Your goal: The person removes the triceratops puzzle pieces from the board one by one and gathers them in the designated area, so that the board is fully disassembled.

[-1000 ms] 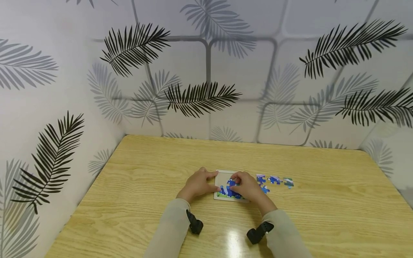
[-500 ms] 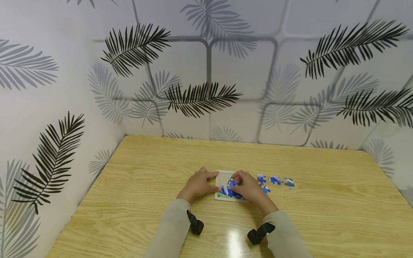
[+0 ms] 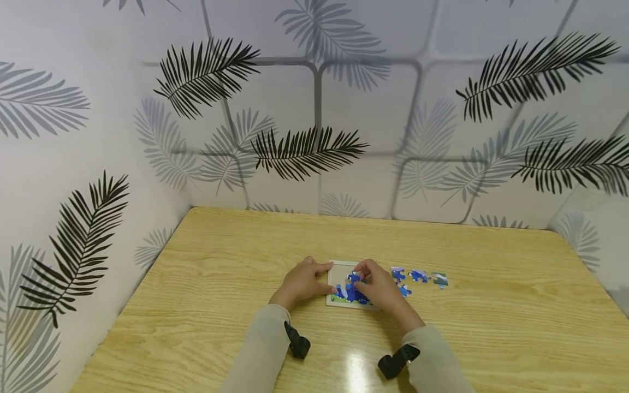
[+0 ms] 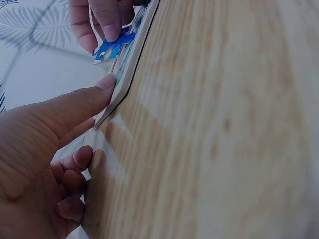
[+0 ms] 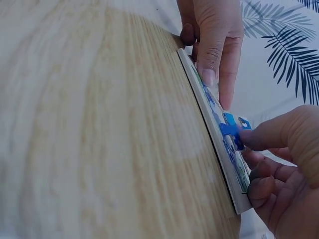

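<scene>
In the head view my right hand (image 3: 377, 285) pinches a blue jigsaw puzzle piece (image 3: 353, 277) between thumb and fingers, over the puzzle tray. The right wrist view shows this piece (image 5: 230, 130) tilted, raised at its far side above the picture. The light-framed puzzle tray (image 3: 338, 262) lies flat, with blue and green pieces fitted along its lower part and bare backing at upper left. My left hand (image 3: 303, 279) is at the tray's left side, index finger and thumb stretched out to its border. In the left wrist view the left thumb (image 4: 94, 97) presses on the frame's edge.
Several loose puzzle pieces lie on the wooden table (image 3: 236, 245) right of the tray, among them a blue one (image 3: 419, 275) and a green-and-white one (image 3: 439, 279). A leaf-patterned wall (image 3: 363, 180) stands behind the table. Each wrist wears a black camera (image 3: 298, 343).
My right hand has shifted slightly to the right and now pinches the piece with its fingertips at the piece's right side. The left hand stays at the tray's left border.
</scene>
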Tool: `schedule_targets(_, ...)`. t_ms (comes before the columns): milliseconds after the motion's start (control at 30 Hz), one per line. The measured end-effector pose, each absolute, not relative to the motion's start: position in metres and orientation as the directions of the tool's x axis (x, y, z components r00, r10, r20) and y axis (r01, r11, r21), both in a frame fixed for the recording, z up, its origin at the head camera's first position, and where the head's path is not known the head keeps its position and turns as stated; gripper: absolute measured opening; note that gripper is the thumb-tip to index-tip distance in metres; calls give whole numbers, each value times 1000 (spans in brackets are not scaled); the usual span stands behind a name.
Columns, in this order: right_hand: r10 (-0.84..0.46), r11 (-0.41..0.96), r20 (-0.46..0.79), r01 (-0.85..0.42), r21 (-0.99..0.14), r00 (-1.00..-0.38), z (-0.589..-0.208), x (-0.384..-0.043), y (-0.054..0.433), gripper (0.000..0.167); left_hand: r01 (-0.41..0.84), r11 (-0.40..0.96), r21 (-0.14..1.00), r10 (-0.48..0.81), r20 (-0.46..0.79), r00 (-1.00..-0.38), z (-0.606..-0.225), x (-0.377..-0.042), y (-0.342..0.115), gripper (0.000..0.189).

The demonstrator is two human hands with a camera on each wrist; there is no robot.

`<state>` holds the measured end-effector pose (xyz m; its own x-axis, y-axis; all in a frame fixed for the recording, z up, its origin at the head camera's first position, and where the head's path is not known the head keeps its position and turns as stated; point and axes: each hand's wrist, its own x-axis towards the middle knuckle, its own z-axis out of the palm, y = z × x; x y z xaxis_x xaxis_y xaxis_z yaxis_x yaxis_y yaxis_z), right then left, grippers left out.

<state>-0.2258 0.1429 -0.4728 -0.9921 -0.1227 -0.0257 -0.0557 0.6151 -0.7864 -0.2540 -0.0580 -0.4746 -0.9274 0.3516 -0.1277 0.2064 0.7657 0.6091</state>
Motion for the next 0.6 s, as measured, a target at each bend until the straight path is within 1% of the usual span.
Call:
schedule_targets(133, -100, 594, 6, -64, -802, -995, -475, -225, 143, 18, 210, 771, 601, 352, -127, -927, -475, -254, -58, 68)
schedule_targets(267, -90, 578, 29, -76, -812, -995, -476, -225, 142, 16, 214, 769, 603, 354, -123, -927, -475, -254, -59, 68)
schedule_targets(600, -20, 571, 27, -34, -820, -999, -477, -227, 147, 9, 205, 766, 610, 352, -131, -927, -474, -253, -59, 68)
